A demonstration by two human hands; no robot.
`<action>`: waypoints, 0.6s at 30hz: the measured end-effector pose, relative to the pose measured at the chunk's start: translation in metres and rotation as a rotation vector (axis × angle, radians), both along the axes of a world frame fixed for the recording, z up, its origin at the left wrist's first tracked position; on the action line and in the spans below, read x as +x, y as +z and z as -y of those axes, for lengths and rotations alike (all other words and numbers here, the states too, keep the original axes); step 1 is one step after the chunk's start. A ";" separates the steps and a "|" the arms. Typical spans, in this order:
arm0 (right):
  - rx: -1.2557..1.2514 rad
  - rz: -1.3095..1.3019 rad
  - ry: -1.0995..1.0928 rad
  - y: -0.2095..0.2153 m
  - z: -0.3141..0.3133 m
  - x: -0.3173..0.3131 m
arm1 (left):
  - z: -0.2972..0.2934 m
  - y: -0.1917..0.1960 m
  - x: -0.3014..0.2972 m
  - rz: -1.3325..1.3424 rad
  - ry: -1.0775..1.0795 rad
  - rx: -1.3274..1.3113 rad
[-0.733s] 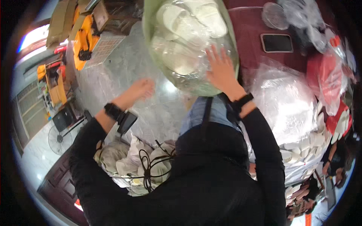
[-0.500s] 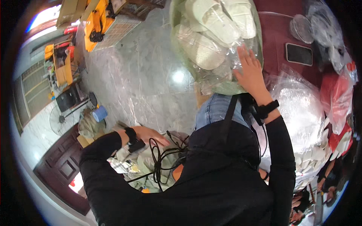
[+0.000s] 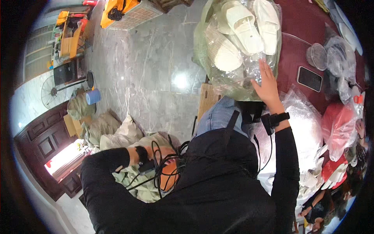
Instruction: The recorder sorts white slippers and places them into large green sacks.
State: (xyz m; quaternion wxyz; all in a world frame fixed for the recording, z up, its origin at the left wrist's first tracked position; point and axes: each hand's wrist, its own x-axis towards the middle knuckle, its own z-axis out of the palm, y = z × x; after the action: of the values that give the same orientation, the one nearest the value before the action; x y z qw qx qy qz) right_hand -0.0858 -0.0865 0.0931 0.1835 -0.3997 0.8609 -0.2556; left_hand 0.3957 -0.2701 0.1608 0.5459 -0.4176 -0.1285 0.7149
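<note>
Floor (image 3: 156, 70): grey marble, glossy; we see it fill the upper left.
Counter (image 3: 307, 35): dark red top at upper right, carrying the bag's far side, a phone and clear wrappers.
Bag (image 3: 210, 58): big clear-greenish plastic sack of white slippers, lying at the counter's near edge, above our knees.
Slippers (image 3: 241, 23): white, several pairs, packed inside the bag, soles and straps showing through the film.
Sacks (image 3: 117, 132): pale cloth bundles on the floor at our lower left.
Red bag (image 3: 339, 121): red plastic, at the right rim, beside more white slippers.
Right hand (image 3: 267, 84): fingers spread wide and flat, palm pressed on the bag's near side; nothing clasped in its grip.
Left hand (image 3: 165, 163): drawn in low by our chest, among black cables (image 3: 156, 175); mostly hidden, so we cannot tell its grip.
Phone (image 3: 309, 78): dark, flat on the counter, right of the right hand, apart from it.
</note>
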 end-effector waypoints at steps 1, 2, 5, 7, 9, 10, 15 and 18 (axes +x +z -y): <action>-0.003 -0.011 -0.007 -0.003 -0.001 0.002 | -0.004 0.036 -0.031 -0.084 -0.427 -0.432; -0.011 -0.009 -0.004 0.000 0.000 0.001 | -0.013 0.035 -0.013 -0.095 -0.429 -0.448; -0.012 -0.036 0.006 -0.006 -0.002 -0.001 | -0.039 0.031 0.033 -0.159 0.590 -0.260; -0.060 0.017 -0.012 -0.012 -0.004 0.001 | -0.038 0.037 0.037 -0.046 0.351 -0.587; -0.014 0.036 -0.017 -0.003 -0.004 0.002 | -0.040 0.044 0.043 0.044 0.250 -0.754; 0.036 0.044 -0.038 0.002 -0.004 0.003 | -0.039 0.043 0.044 -0.189 0.338 -0.706; -0.028 0.003 -0.002 -0.008 -0.011 -0.007 | -0.038 0.069 -0.011 -0.299 -0.317 -0.908; -0.002 0.001 0.018 -0.012 -0.010 -0.008 | -0.052 0.073 -0.018 -0.714 -0.566 -1.183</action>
State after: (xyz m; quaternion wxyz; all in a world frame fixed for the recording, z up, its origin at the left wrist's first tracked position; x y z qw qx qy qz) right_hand -0.0942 -0.0769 0.0813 0.1858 -0.4077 0.8569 -0.2548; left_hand 0.3781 -0.2185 0.2336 0.4019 -0.4013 0.5750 0.5888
